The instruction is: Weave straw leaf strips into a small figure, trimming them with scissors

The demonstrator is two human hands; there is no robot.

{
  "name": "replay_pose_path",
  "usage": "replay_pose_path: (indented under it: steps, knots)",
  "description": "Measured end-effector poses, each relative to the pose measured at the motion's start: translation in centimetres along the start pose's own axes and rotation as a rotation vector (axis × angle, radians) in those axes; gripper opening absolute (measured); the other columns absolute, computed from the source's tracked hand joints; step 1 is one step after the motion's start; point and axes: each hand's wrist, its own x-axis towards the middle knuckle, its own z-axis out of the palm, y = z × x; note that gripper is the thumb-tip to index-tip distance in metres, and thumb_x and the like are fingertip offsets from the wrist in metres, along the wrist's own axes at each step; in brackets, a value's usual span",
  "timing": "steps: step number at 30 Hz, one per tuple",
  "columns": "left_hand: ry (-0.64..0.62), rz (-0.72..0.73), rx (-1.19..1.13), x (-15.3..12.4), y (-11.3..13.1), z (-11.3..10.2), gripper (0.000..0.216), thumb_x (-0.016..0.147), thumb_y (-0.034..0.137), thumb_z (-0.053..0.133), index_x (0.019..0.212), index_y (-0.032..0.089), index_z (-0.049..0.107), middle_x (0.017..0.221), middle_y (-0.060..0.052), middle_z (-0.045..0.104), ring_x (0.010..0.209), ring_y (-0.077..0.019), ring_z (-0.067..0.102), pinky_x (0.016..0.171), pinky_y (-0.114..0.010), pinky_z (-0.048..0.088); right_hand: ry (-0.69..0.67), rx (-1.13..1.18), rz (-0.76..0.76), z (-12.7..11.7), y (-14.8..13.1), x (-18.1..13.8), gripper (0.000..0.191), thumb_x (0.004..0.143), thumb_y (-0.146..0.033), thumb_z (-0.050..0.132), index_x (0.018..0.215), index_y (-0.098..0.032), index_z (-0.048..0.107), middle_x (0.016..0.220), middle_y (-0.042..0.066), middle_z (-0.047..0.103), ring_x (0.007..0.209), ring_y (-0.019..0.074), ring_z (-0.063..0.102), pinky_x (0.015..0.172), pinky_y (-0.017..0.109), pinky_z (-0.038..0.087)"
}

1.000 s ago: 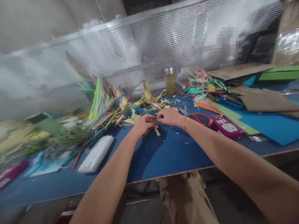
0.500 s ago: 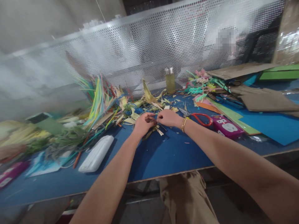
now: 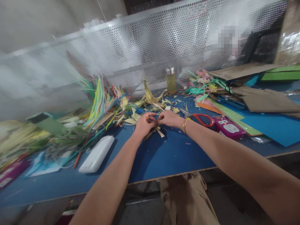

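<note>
Blue bench (image 3: 164, 156) was littered with scraps (image 3: 150, 95). Left hand (image 3: 143, 124) and right hand (image 3: 169, 118) touched, fingers of both pinching a husk strip (image 3: 160, 132), likely to keep it taut.

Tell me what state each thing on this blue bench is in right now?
left hand, pinched shut on the dried leaf strips
right hand, pinched on the same strips, touching the left hand
dried leaf strips, held between both hands, loose ends hanging down
red-handled scissors, lying flat, untouched
bottle, upright, capped
white case, lying flat, shut
</note>
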Motion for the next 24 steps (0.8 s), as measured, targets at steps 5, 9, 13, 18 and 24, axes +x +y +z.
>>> replay_pose_path:
  steps: [5,9,13,18,24]
  knots:
    - [-0.001,-0.054,-0.055,0.0,-0.1,-0.4,0.038,0.058,0.019,0.073,0.094,0.015,0.063,0.076,-0.003,0.068,0.071,-0.0167,0.063,0.072,-0.032,0.050,0.039,-0.127,-0.011,-0.8,-1.0,-0.5,0.019,0.070,-0.025,0.058,0.080,-0.020,0.073,0.078,0.001,0.070,0.070,0.0128,0.059,0.058,0.021,0.035]
    - [0.030,-0.078,0.001,0.0,-0.3,-0.9,0.028,0.058,0.020,0.073,0.085,0.016,0.065,0.075,-0.003,0.068,0.071,-0.0173,0.063,0.072,-0.032,0.050,0.062,-0.245,-0.016,-1.5,-1.7,-0.9,0.018,0.070,-0.026,0.058,0.079,-0.021,0.073,0.083,0.003,0.072,0.076,0.0158,0.061,0.063,0.023,0.036]
    - [0.049,-0.091,0.051,-0.1,-0.1,-1.0,0.029,0.056,0.018,0.074,0.084,0.017,0.066,0.074,-0.003,0.067,0.072,-0.0180,0.062,0.072,-0.032,0.048,0.016,-0.313,-0.017,-1.8,-2.0,-1.2,0.016,0.069,-0.025,0.058,0.076,-0.022,0.072,0.082,0.003,0.072,0.077,0.0171,0.061,0.066,0.025,0.037]
    - [0.047,-0.108,0.044,-0.1,0.0,-1.1,0.028,0.055,0.014,0.072,0.081,0.018,0.060,0.069,0.000,0.064,0.068,-0.0163,0.060,0.068,-0.030,0.047,-0.056,-0.384,0.006,-2.2,-2.1,-1.3,0.013,0.068,-0.026,0.061,0.071,-0.019,0.072,0.076,0.005,0.070,0.074,0.0180,0.062,0.061,0.025,0.037]
    - [0.046,-0.116,0.112,-0.2,0.1,-1.4,0.030,0.054,0.014,0.071,0.075,0.019,0.050,0.064,0.003,0.060,0.062,-0.0153,0.057,0.061,-0.028,0.043,-0.088,-0.374,0.008,-2.7,-2.2,-1.4,0.014,0.065,-0.026,0.062,0.071,-0.018,0.072,0.074,0.005,0.070,0.068,0.0161,0.060,0.056,0.024,0.035]
